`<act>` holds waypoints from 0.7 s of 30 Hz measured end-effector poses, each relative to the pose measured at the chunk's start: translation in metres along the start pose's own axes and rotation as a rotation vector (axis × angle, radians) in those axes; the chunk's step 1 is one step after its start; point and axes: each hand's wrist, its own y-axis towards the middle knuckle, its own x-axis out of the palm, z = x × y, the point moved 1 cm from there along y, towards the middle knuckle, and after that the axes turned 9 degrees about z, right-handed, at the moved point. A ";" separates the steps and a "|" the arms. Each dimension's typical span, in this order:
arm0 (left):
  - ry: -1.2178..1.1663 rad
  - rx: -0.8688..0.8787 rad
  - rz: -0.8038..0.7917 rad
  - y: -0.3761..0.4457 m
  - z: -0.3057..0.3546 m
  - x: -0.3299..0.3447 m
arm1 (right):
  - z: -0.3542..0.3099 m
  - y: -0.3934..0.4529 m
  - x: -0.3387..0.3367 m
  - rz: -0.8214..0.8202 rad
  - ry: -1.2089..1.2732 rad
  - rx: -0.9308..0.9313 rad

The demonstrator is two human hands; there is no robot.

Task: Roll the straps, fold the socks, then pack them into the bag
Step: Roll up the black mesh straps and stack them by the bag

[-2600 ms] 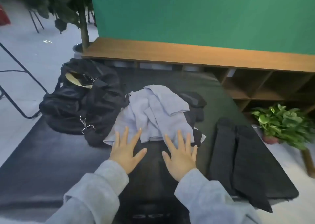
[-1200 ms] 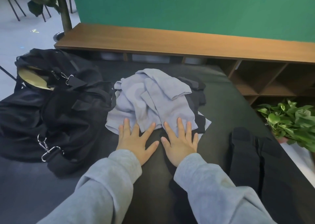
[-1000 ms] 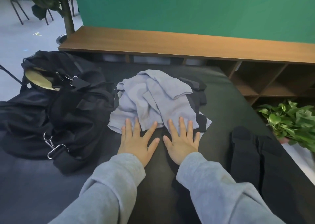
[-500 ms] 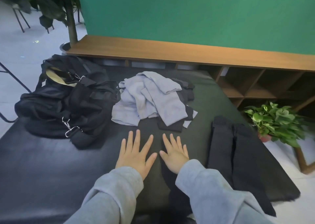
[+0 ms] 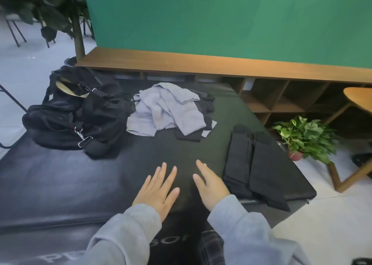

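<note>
A heap of light grey socks (image 5: 167, 107) lies mid-table, with black socks (image 5: 189, 135) partly under it. To its left sits a black duffel bag (image 5: 76, 111), its top open, a strap with metal clips (image 5: 81, 136) lying over the front. Two long black straps (image 5: 253, 168) lie flat side by side at the right. My left hand (image 5: 159, 190) rests flat on the black table (image 5: 60, 176), fingers straight and spread. My right hand (image 5: 209, 184) is beside it, fingers straight, tilted toward the black straps. Neither hand holds anything.
A low wooden shelf unit (image 5: 221, 67) runs behind the table under a green wall. A potted green plant (image 5: 304, 135) stands on the floor at the right, next to a wooden stool (image 5: 358, 103). A tree trunk (image 5: 77, 26) rises at the back left.
Both hands have drawn back from the edge of the sock heap toward me and now sit on bare table. The right hand has turned slightly toward the black straps.
</note>
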 end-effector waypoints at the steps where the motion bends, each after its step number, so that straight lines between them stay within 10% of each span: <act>1: -0.087 -0.039 -0.015 -0.001 0.004 -0.003 | 0.000 -0.004 -0.006 0.059 0.035 -0.010; 7: -0.630 -0.244 -0.086 -0.019 0.030 -0.018 | 0.011 -0.016 -0.038 0.351 -0.041 -0.135; 21: -0.468 -0.226 -0.125 -0.006 0.063 -0.013 | 0.045 -0.006 -0.059 0.169 -0.373 0.135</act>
